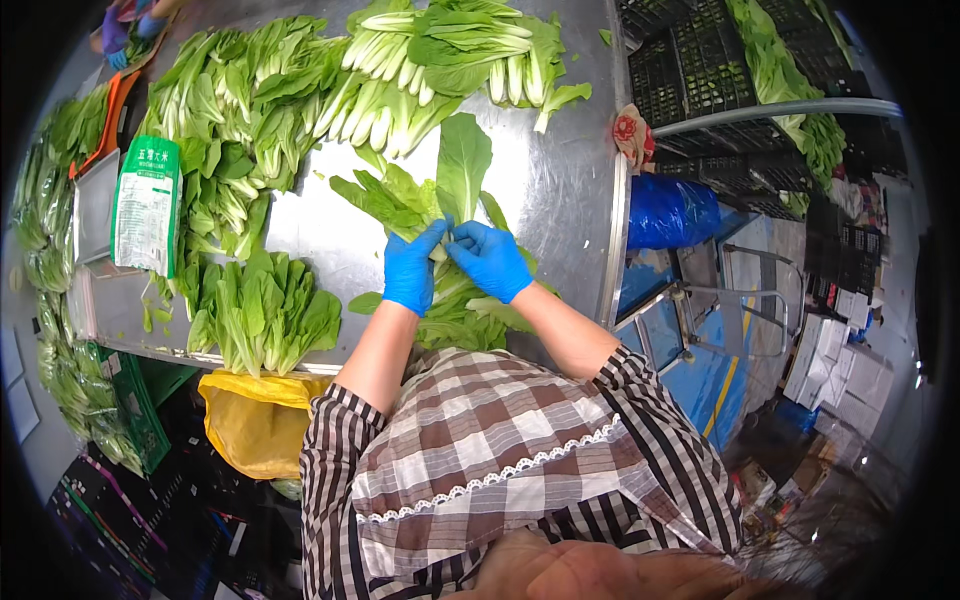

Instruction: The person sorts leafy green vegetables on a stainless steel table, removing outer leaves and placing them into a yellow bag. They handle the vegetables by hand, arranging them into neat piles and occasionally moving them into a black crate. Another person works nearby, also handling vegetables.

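Note:
Both my hands wear blue gloves and meet over the metal table. My left hand (pixel 409 271) grips a head of leafy greens (pixel 390 196) by its stem end, the leaves fanning up and to the left. My right hand (pixel 491 259) pinches with thumb and fingers at the base of a large upright leaf (pixel 463 161), close against my left fingers. Exactly where stem and leaf join is hidden by the gloves. Below my hands, loose greens (pixel 465 319) lie against the apron at the table's near edge.
Piled greens (pixel 247 97) cover the table's (pixel 555 202) left side, with white-stemmed bunches (pixel 382 112) at the back. A printed green-and-white bag (pixel 146 206) stands left. A yellow bag (pixel 255 431) hangs at the near edge. Black crates (pixel 690 75) and a metal-framed cart (pixel 739 319) stand right.

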`<state>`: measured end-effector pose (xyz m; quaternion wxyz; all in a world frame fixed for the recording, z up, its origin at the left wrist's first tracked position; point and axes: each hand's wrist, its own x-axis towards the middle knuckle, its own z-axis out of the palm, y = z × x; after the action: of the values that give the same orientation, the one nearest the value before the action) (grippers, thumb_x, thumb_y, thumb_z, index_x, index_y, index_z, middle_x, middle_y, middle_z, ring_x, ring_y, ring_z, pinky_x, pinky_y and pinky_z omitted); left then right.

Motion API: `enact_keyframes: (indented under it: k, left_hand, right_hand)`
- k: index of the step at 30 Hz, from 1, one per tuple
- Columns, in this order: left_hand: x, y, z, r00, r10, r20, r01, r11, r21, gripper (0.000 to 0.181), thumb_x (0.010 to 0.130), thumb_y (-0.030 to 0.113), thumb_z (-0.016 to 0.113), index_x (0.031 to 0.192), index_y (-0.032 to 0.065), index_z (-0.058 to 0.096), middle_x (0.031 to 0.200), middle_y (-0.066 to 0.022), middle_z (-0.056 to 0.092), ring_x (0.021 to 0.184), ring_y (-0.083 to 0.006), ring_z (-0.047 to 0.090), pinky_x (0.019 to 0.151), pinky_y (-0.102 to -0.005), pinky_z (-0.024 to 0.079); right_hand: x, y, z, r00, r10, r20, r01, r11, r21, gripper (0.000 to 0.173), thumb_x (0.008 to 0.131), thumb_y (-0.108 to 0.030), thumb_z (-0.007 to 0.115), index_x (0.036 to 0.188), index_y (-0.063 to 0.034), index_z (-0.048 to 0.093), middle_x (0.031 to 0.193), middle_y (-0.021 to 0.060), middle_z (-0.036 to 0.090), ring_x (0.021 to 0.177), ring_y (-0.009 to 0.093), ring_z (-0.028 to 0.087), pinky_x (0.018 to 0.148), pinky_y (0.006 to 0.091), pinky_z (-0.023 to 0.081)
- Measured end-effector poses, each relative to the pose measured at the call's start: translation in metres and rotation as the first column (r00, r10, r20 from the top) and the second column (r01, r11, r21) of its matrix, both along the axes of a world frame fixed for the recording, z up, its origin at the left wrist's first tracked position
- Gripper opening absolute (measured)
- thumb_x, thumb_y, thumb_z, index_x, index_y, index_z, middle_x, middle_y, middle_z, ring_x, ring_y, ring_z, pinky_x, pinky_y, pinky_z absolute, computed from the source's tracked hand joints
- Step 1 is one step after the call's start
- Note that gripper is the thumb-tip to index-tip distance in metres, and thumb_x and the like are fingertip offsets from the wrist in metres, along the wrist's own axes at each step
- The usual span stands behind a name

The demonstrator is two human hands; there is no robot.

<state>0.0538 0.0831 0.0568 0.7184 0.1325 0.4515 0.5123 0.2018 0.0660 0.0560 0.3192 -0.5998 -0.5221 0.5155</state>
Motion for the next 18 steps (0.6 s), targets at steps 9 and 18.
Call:
enact_keyframes:
  k: [9,18]
  left_hand:
    - [-0.042,0.011,-0.021,0.929,0.315,0.193,-0.289,0.946,-0.15,0.032,0.096,0.009,0.06,0.126,0.0035,0.053,0.094,-0.0081,0.062,0.086,-0.0224,0.064,0.084,-0.044,0.055]
    - [-0.059,0.031,-0.032,0.961,0.266,-0.074,-0.27,0.962,-0.05,0.034,0.09,0.005,0.066,0.123,0.0007,0.058,0.099,-0.0087,0.064,0.084,-0.0203,0.062,0.078,-0.0349,0.052]
  right_hand:
    - [0.053,0.054,-0.027,0.962,0.248,-0.117,-0.274,0.885,-0.376,0.023,0.09,-0.026,0.069,0.097,-0.0049,0.07,0.082,0.0057,0.07,0.064,0.012,0.063,0.062,0.026,0.052]
    - [-0.045,0.164,-0.024,0.994,-0.104,-0.037,0.078,0.903,-0.423,0.039,0.087,-0.037,0.068,0.095,0.0004,0.067,0.087,0.0132,0.07,0.081,0.024,0.07,0.072,0.035,0.055]
